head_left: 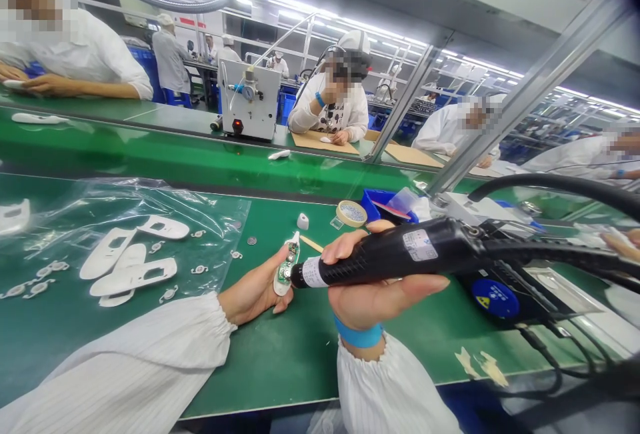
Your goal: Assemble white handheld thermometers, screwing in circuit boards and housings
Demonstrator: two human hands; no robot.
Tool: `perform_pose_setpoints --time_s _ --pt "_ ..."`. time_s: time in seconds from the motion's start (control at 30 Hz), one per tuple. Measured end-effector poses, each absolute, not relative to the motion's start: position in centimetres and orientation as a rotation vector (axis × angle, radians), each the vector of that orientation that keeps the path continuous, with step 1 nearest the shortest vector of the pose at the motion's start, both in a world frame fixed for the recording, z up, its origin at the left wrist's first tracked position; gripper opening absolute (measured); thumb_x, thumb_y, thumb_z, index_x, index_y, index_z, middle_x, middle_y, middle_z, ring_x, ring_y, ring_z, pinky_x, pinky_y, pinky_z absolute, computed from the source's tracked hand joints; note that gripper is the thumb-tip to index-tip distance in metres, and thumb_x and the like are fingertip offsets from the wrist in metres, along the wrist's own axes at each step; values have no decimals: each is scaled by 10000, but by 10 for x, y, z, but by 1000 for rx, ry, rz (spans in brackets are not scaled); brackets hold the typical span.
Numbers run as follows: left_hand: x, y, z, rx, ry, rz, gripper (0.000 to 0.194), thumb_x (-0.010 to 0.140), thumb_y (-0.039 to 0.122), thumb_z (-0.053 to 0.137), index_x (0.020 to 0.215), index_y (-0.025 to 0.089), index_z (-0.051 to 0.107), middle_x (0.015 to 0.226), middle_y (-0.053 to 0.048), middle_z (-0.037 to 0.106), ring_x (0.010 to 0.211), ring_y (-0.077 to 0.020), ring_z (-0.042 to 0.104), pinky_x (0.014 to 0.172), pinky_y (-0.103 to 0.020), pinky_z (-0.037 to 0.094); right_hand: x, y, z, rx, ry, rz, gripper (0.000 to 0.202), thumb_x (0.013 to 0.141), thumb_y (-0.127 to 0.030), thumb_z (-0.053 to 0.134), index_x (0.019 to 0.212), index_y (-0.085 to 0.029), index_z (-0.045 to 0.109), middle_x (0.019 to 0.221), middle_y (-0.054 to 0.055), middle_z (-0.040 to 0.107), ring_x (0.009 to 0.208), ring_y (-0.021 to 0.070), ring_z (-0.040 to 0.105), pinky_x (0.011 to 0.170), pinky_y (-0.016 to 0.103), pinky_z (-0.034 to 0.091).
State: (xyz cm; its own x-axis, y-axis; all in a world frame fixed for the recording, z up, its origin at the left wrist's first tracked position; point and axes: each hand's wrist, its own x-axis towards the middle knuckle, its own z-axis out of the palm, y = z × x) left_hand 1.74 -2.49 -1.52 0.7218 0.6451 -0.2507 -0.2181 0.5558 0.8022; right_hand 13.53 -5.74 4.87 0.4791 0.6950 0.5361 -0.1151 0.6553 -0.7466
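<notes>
Near the middle of the green table, my left hand [257, 293] holds a small white housing [281, 286] with a green circuit board [289, 262] in it. A black electric screwdriver [395, 254] lies almost level in my right hand [370, 297], its fingers wrapped round the body. The driver's tip meets the lower part of the board. Just beyond the housing stands a small white cap [303, 221]. White plastic shells [133, 277] and several small white clips [200, 269] lie on a clear plastic sheet [220, 221] to the left.
A round dish of small parts [351, 213] and a blue bin [383, 206] stand behind my right hand. At the right are a black device [493, 297] and thick cables [565, 254]. A green conveyor belt [190, 164] runs across, with co-workers seated beyond it.
</notes>
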Motion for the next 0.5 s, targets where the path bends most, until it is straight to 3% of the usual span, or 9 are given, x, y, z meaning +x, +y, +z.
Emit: perform_pose_setpoints --time_s 0.17,0.33,0.5 --pt "17 -24 -12 820 652 548 426 823 550 338 779 153 488 559 4 502 388 -80 417 366 -202 300 142 -63 55 -620 -879 547 594 771 -670 68 929 -230 436 534 -31 444 403 121 440 420 262 388" --pt "13 -20 -16 808 719 655 317 789 474 491 885 174 452 716 -14 555 434 -66 435 354 -181 294 155 -68 60 -653 -825 521 645 758 -689 66 952 -220 464 540 -23 448 435 129 447 449 273 397" --pt "10 -16 -21 867 763 741 331 791 452 507 963 172 460 703 -12 559 452 -66 445 364 -177 318 171 -72 59 -619 -803 543 619 751 -650 121 976 -203 485 609 -1 466 513 144 472 499 301 415"
